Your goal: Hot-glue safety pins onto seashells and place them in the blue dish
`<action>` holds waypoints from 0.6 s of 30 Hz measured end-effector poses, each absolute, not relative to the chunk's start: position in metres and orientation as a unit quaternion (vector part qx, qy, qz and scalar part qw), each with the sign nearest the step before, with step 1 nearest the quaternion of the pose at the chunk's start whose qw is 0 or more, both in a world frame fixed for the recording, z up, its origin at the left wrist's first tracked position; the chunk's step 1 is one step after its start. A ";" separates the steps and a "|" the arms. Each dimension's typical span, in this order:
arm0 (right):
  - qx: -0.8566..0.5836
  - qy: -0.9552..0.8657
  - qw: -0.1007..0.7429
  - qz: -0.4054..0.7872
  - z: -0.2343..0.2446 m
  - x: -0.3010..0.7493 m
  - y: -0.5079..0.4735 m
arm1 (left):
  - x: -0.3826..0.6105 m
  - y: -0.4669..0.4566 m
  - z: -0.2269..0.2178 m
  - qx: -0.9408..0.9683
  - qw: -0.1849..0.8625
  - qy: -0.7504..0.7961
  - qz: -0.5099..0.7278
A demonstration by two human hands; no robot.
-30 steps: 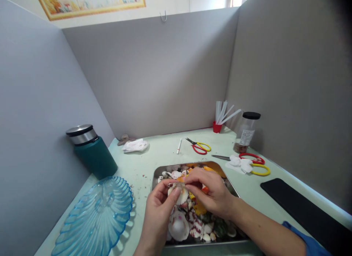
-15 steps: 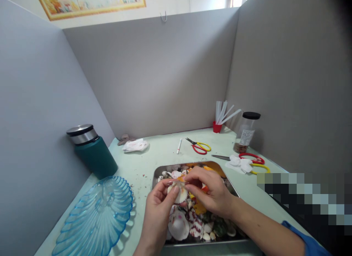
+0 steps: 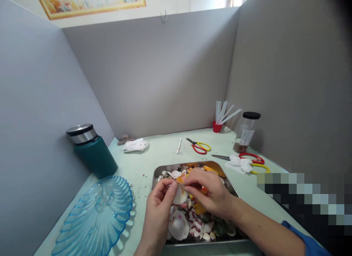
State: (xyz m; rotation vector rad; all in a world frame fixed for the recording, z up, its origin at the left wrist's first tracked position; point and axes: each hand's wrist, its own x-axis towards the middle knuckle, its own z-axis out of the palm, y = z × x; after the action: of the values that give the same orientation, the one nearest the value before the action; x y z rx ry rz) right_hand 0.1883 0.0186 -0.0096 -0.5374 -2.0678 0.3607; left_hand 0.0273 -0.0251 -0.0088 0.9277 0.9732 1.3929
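Both hands meet over a metal tray (image 3: 154, 174) heaped with coloured shells (image 3: 189, 223), near the front of the pale green surface (image 3: 162, 153). The left hand (image 3: 158, 208) is closed on a pale shell (image 3: 180, 196), thumb and fingers pinching its left edge. The right hand (image 3: 213, 194) grips the same shell from the other side, its fingertips curled over the top. The shell is held just above the pile in the tray, not resting on it. A ribbed blue glass dish (image 3: 96, 215) lies left of the tray, with a teal flask (image 3: 92, 153) behind it. Further back are a crumpled white tissue (image 3: 135, 145), small red and yellow scissors (image 3: 200, 147), a red cup of white sticks (image 3: 217, 126) and a black-lidded jar (image 3: 246, 133).
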 end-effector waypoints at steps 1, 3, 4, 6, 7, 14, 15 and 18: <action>-0.218 -0.844 0.467 0.147 -0.010 0.188 0.019 | 0.027 -0.025 -0.009 0.393 0.570 0.411 0.593; -0.213 -0.848 0.465 0.139 -0.009 0.188 0.018 | 0.027 -0.025 -0.008 0.388 0.576 0.408 0.593; -0.209 -0.850 0.465 0.134 -0.008 0.188 0.018 | 0.026 -0.025 -0.007 0.386 0.578 0.407 0.593; -0.200 -0.855 0.462 0.125 -0.006 0.188 0.017 | 0.025 -0.026 -0.007 0.384 0.581 0.408 0.591; -0.198 -0.857 0.460 0.123 -0.006 0.187 0.017 | 0.024 -0.026 -0.006 0.384 0.581 0.409 0.590; -0.213 -0.844 0.473 0.136 -0.008 0.187 0.019 | 0.025 -0.024 -0.008 0.394 0.573 0.412 0.588; -0.221 -0.840 0.476 0.140 -0.009 0.187 0.019 | 0.026 -0.024 -0.008 0.397 0.574 0.410 0.587; -0.228 -0.835 0.479 0.147 -0.008 0.187 0.019 | 0.026 -0.025 -0.009 0.397 0.576 0.409 0.587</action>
State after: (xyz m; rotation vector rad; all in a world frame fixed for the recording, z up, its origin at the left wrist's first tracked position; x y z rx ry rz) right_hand 0.1867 0.0190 -0.0085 -0.5570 -2.0372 0.3593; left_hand 0.0264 -0.0245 -0.0087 0.9294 0.9576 1.3736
